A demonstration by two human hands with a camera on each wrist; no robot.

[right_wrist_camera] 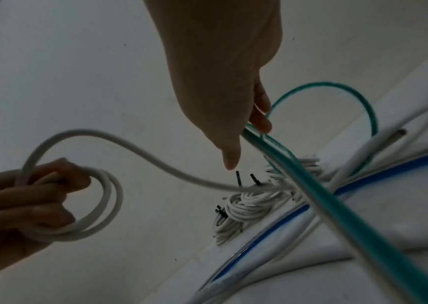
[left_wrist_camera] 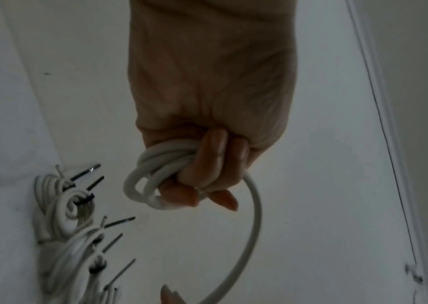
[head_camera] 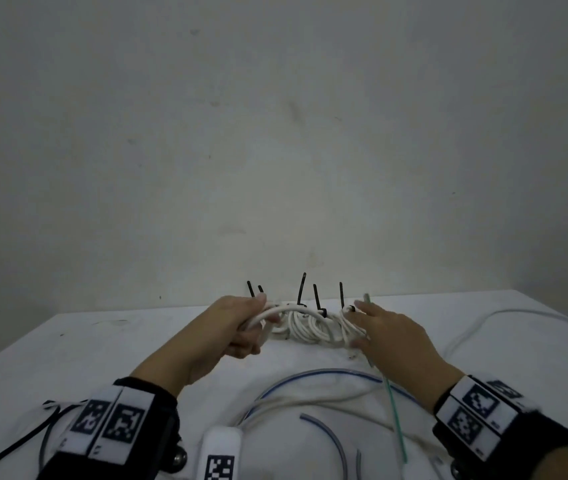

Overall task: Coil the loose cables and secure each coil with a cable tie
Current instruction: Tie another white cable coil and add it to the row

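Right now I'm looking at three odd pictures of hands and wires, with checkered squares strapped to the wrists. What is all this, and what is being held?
There is no machine here: a person works with two bare hands and wears three cameras. The wide picture comes from the head, looking down at a white table. The other two come from cameras on the wrists, each looking along its own hand. The checkered squares sit on the wrist bands.

The left hand grips a white cable wound into a few loops; its free end runs off toward the pile. The right hand holds a thin green cable between its fingers, with the forefinger stretched out.

At the back of the table lie finished white coils, each bound with a black cable tie whose tail sticks up. Nearer the person lie loose cables, among them a blue cable.
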